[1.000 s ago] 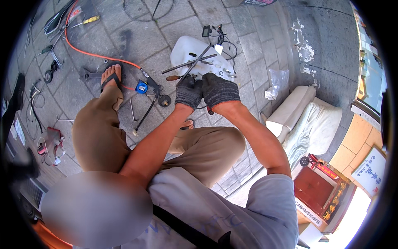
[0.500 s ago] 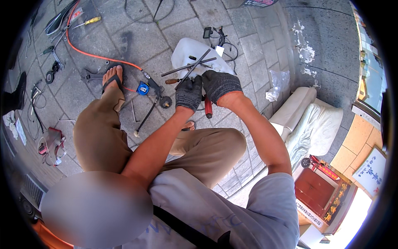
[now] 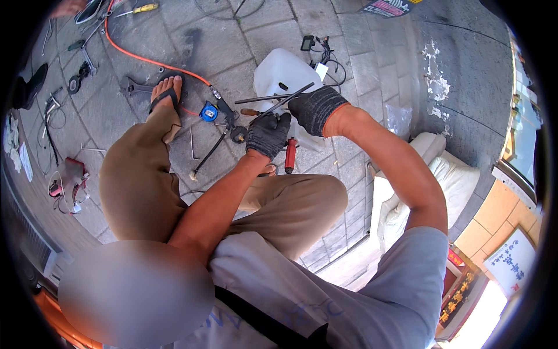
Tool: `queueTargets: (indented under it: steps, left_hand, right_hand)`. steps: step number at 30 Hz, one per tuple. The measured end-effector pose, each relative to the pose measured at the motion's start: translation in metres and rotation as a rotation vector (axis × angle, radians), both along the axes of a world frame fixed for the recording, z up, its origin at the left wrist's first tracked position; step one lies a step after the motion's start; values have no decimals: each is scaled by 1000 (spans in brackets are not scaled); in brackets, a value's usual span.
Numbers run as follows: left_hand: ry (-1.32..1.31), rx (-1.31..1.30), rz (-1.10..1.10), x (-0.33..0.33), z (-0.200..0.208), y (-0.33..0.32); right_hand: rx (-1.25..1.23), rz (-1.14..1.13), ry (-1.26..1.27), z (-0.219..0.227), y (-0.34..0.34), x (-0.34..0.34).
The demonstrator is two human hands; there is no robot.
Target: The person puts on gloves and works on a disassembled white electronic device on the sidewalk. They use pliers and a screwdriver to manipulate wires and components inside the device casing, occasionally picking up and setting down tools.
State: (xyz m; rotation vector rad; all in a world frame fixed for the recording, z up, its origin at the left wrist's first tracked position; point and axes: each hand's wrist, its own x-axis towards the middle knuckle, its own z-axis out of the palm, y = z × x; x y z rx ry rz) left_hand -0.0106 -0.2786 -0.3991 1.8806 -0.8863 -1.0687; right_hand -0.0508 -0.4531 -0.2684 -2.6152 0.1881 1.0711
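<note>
Nearest, a red-handled tool (image 3: 290, 157) shows before the white jug (image 3: 282, 68), beside the gloved left hand (image 3: 268, 137), which looks clamped on a slanting dark rod (image 3: 303, 90) over the jug. The right hand (image 3: 317, 110) (grip hidden, cannot tell) works at the jug's right side. Handling the rod seems underway, calling for steadiness. Earlier, both hands pressed together.

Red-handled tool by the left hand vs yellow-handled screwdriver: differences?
Colour: the red-handled tool's grip is red, the yellow-handled screwdriver's yellow.
Pose: the red grip points toward the person; the screwdriver lies more crosswise.
Place: the red grip is beside the left hand; the screwdriver is by the orange hose.
Shared: slim, brightly coloured grips.
</note>
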Motion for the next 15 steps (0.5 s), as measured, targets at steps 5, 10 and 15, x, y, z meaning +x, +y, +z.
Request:
queueTargets:
  steps: [5, 10, 15]
  left_hand:
    - [-116, -223, -24, -11, -32, 7]
    - [-422, -105, -238, -26, -55, -2]
    - [-44, -175, 19, -14, -32, -3]
  right_hand:
    - [30, 174, -40, -25, -8, -4]
    - [56, -9, 28, -29, 4, -1]
    - [-20, -64, 164, -8, 12, 9]
